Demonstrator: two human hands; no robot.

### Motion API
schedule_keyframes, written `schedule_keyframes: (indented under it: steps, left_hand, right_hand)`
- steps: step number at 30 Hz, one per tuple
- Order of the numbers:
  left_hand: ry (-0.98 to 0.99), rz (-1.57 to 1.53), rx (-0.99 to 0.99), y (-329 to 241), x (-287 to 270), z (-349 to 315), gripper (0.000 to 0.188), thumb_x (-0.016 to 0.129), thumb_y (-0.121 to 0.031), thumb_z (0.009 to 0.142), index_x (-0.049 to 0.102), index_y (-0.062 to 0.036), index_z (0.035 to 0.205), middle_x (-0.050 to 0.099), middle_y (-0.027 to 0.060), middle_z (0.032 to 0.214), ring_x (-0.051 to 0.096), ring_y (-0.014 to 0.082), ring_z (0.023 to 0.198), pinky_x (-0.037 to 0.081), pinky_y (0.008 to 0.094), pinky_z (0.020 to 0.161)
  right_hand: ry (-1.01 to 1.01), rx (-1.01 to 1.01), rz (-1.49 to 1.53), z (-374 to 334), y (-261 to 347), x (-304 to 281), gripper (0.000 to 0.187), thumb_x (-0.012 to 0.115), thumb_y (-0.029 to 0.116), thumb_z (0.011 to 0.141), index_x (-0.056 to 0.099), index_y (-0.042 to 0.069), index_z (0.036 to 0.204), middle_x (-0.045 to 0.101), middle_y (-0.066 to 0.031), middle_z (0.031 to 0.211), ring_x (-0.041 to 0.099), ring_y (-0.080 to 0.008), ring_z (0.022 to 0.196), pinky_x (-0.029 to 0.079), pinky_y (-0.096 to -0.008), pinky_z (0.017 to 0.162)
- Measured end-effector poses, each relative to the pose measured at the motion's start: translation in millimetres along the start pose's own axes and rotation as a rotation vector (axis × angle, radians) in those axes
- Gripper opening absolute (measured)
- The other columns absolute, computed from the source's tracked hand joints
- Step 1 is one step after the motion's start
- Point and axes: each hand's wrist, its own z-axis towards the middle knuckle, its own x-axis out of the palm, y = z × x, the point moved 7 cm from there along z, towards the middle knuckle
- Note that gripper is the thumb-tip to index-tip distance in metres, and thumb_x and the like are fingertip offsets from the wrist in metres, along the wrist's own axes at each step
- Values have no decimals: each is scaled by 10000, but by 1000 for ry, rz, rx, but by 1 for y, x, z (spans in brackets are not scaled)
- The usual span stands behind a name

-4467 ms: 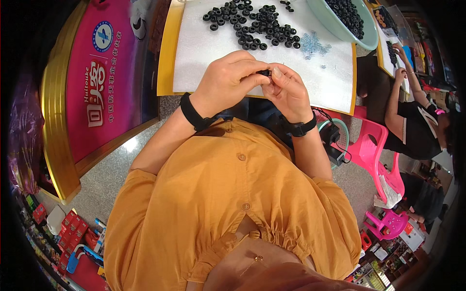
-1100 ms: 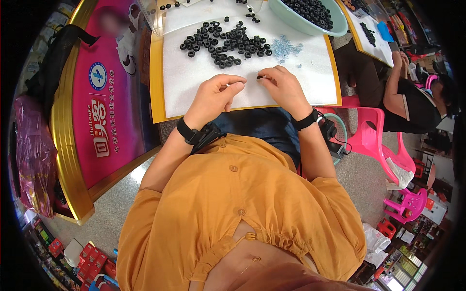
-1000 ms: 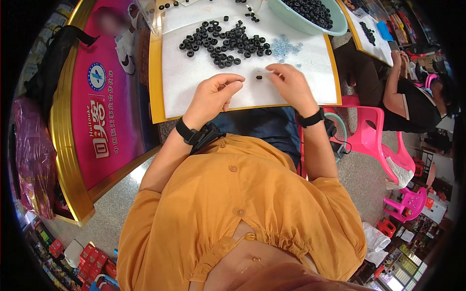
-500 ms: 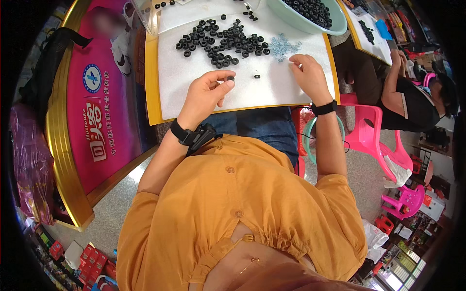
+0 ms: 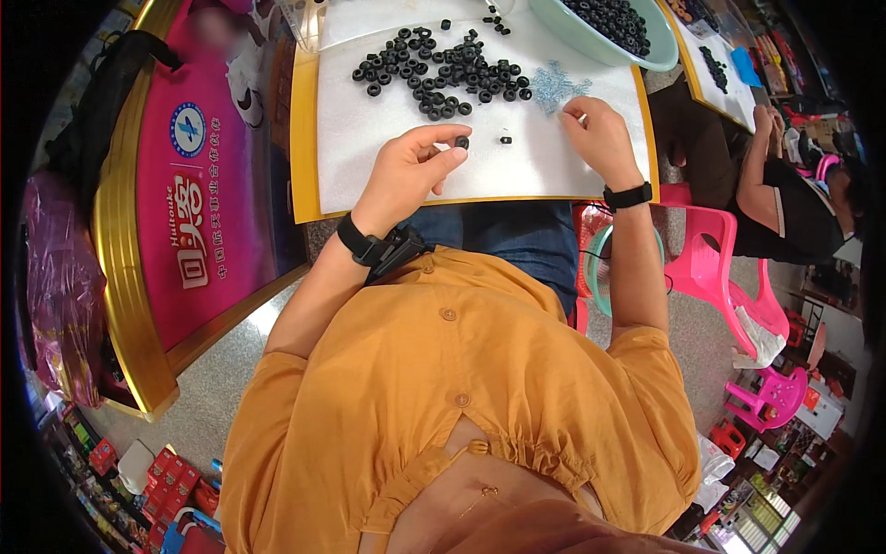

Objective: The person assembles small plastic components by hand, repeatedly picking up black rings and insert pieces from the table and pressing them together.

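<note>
Between thumb and forefinger, my left hand (image 5: pixel 406 171) pinches a small black ring (image 5: pixel 461 142) above the white work surface. My right hand (image 5: pixel 602 138) is beside a loose heap of tiny clear-blue pieces (image 5: pixel 556 86), its thumb and forefinger drawn together. Whatever those fingertips may hold is too small to make out. A single small black piece with a light spot (image 5: pixel 506 140) lies on the surface between my hands. Beyond them spreads a scattered pile of black rings (image 5: pixel 443 78).
A pale green basin (image 5: pixel 660 57) full of black rings stands at the far right of the yellow-edged board (image 5: pixel 306 138). A clear plastic container (image 5: pixel 305 23) is at the far left. Pink chairs (image 5: pixel 706 245) and another person (image 5: pixel 784 194) are to the right.
The whole view has shifted slightly. My right hand's fingers have curled in and come a little nearer the blue pieces. My left hand keeps its pinch on the black ring.
</note>
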Motion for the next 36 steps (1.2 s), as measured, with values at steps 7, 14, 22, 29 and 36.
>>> schedule_keyframes:
  steps: [7, 14, 22, 29, 36]
  left_hand:
    - [-2, 35, 48, -8, 6, -2, 271, 675, -129, 939, 664, -28, 1191, 590, -32, 848, 508, 37, 591, 413, 183, 531]
    - [5, 9, 25, -12, 10, -8, 274, 704, -203, 921, 693, -19, 1125, 605, -8, 743, 510, 49, 558, 425, 200, 498]
    - [120, -256, -68, -11, 15, -9, 264, 668, -202, 952, 696, -4, 1125, 601, -19, 743, 507, 48, 543, 405, 193, 485]
    - [87, -217, -118, -1, 5, -4, 248, 642, -154, 969, 673, 5, 1156, 625, -2, 804, 505, 52, 540, 429, 196, 483]
    - [-37, -62, -30, 1, -5, 3, 254, 684, -156, 937, 693, 5, 1134, 624, -5, 779, 498, 46, 545, 407, 200, 485]
  right_hand:
    - [143, 194, 933, -26, 70, 13, 74, 705, 38, 872, 700, 28, 945, 661, -13, 863, 605, -46, 826, 493, -216, 711]
    - [88, -152, 695, -30, 123, 17, 130, 723, 92, 882, 724, 16, 987, 654, -48, 867, 613, -120, 755, 495, -239, 673]
    - [21, -276, 683, -40, 129, 20, 215, 711, 80, 879, 731, 54, 1091, 620, -44, 837, 552, -118, 695, 439, -242, 598]
    - [-13, -188, 590, -47, 115, 27, 324, 676, 51, 879, 700, 109, 1197, 608, -62, 841, 555, -148, 708, 452, -262, 621]
    - [32, -20, 291, -24, 61, 29, 157, 661, 102, 880, 728, 47, 1011, 670, -117, 929, 646, -253, 785, 516, -323, 713]
